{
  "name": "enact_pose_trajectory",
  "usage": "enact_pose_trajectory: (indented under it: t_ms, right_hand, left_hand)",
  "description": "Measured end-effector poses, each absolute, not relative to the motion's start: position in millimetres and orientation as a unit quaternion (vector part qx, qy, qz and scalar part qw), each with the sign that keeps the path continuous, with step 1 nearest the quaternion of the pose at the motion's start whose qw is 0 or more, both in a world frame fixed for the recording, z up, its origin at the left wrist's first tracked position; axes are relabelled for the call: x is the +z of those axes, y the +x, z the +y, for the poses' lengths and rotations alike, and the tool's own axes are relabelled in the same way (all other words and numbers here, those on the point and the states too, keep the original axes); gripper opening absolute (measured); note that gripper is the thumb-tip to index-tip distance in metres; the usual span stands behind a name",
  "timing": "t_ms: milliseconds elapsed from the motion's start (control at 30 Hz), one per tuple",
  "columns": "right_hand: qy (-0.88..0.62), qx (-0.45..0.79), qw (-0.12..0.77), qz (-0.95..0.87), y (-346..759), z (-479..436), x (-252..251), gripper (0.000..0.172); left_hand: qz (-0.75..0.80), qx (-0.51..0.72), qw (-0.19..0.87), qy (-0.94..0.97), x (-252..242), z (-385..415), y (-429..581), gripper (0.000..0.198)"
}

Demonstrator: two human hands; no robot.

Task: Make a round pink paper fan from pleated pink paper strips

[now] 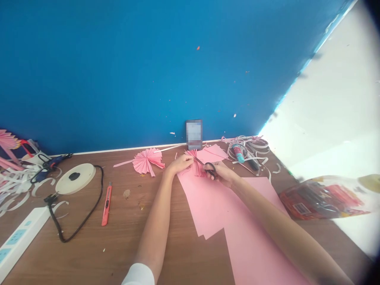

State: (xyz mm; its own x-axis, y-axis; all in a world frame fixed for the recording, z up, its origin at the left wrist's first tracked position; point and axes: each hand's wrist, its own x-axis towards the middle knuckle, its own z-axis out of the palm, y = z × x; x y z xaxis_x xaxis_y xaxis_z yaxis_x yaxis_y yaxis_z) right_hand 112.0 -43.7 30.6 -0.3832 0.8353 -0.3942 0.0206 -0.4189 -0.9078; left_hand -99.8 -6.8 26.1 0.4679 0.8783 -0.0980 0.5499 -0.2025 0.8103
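Over the far end of some large pink paper sheets (219, 202), my left hand (181, 163) pinches a pleated pink paper fan (199, 169). My right hand (219, 173) grips a pair of black-handled scissors (211, 169), whose blades point left and lie against the fan's folds. Whether the blades are parted cannot be made out. Left of my left hand rests a pink paper rosette (147, 161) with a loose strip sticking out. A dark-framed phone or tablet (194, 134) leans on the wall just beyond my hands.
At left are a red utility knife (107, 204), a cream round disc with a black cable (75, 179), a white power strip (23, 237) and paper scraps. On the right lie a glue stick (238, 153), curled strips and a plastic bag (323, 198). A blue wall (133, 71) bounds the back.
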Motion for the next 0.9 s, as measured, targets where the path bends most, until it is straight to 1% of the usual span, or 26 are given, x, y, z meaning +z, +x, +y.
enact_pose_trajectory:
  t_ms: [200, 400, 567, 767, 900]
  right_hand:
    - [-0.468, 0.680, 0.286, -0.487, 112.9, -41.0, 23.1, 0.028]
    - [-0.472, 0.651, 0.288, -0.520, 114.0, -41.6, 21.2, 0.026]
    - [-0.478, 0.645, 0.271, -0.531, 113.4, -42.3, 19.5, 0.025]
    - [-0.475, 0.636, 0.277, -0.542, 109.4, -45.4, 20.6, 0.030]
    - [-0.499, 0.605, 0.285, -0.552, 107.1, -46.8, 21.0, 0.026]
  left_hand:
    - [0.492, 0.203, 0.408, 0.741, 19.0, -3.5, -103.2, 0.023]
    - [0.499, 0.221, 0.406, 0.733, 21.3, -5.4, -102.1, 0.026]
    - [0.506, 0.224, 0.397, 0.732, 25.1, -8.2, -99.5, 0.023]
    - [0.521, 0.215, 0.378, 0.735, 27.5, -9.6, -99.4, 0.022]
    - [0.530, 0.205, 0.372, 0.734, 29.4, -10.7, -99.3, 0.021]
